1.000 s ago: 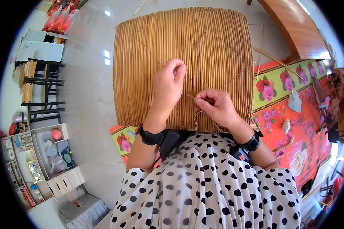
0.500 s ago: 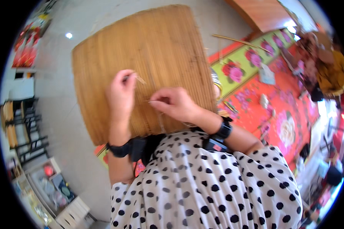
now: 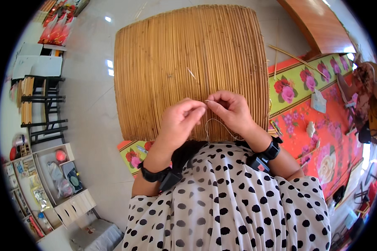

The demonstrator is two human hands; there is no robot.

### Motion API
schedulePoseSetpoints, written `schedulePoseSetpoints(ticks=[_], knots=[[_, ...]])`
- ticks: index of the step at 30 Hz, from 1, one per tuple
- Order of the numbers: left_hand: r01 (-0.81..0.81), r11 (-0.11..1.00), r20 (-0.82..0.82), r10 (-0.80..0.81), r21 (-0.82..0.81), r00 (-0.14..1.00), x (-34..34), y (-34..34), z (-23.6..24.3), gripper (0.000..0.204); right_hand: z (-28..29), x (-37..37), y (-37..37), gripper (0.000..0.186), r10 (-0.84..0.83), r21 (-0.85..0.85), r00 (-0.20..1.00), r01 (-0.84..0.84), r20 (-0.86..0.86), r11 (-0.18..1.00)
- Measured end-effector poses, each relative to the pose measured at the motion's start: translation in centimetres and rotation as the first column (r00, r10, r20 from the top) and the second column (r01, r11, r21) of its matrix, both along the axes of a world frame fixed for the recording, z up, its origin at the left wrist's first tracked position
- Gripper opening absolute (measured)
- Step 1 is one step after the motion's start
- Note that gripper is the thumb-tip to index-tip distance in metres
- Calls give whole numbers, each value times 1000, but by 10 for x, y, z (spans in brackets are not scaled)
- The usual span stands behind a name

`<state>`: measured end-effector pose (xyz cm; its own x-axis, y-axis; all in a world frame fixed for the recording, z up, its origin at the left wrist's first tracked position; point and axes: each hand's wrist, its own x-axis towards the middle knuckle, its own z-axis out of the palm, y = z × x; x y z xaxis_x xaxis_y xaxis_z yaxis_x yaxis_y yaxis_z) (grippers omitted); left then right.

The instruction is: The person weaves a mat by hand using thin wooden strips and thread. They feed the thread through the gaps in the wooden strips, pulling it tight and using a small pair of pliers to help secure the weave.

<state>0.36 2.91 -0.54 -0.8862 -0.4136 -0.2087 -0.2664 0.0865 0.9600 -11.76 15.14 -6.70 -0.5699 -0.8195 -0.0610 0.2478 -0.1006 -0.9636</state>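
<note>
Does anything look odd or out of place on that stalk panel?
Yes, one small thing: a short pale sliver lies aslant near the middle of the panel, while the stalks around it run parallel. I can't tell whether it is loose.

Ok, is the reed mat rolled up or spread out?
Spread out: the reed mat shows one broad face, its stalks lying side by side, not coiled.
</note>
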Motion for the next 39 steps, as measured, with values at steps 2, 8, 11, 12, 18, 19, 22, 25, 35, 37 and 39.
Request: schedulePoseSetpoints(ticks=[2, 8, 11, 12, 18, 19, 22, 25, 35, 37, 39], knots=[[39, 993, 68, -32, -108, 997, -2, 3, -9, 18, 2, 1, 0, 9, 6, -24, 1000, -5, 26, 1000], [-178, 984, -68, 179, 23, 982, -12, 9, -25, 21, 10, 2, 1, 9, 1, -29, 998, 0, 63, 1000], [-227, 963, -180, 251, 143, 951, -18, 11, -24, 18, 5, 0, 3, 9, 34, 30, 999, -32, -40, 999], [-225, 961, -195, 255, 162, 947, -18, 11, -24, 17, 4, 1, 3, 9, 41, 32, 997, -38, -67, 999], [-172, 920, -222, 260, 353, 940, -19, 10, -10, 14, -1, -1, 3, 8, 65, 38, 992, -62, -109, 997], [-162, 912, -226, 260, 377, 939, -19, 8, -7, 15, -2, -1, 3, 8, 75, 35, 992, -71, -99, 997], [-149, 870, -239, 288, 470, 927, -18, 8, -3, 16, -2, -1, 3, 7, 96, 28, 988, -94, -123, 995], [-140, 848, -257, 306, 512, 917, -20, 11, -6, 17, 1, -1, 2, 8, 112, -16, 984, -116, -138, 993], [-232, 943, -217, 284, 237, 934, -30, 19, -37, 15, 32, -15, 33, 11, 68, 136, 943, -25, -325, 990], [-255, 960, -184, 272, 115, 944, -30, 25, -36, 13, 42, -36, 58, 12, -108, 101, 898, 166, -427, 981], [-236, 971, -183, 236, 19, 954, -30, 28, -41, 14, 46, -64, 82, 13, -330, 69, 857, 386, -396, 920]])
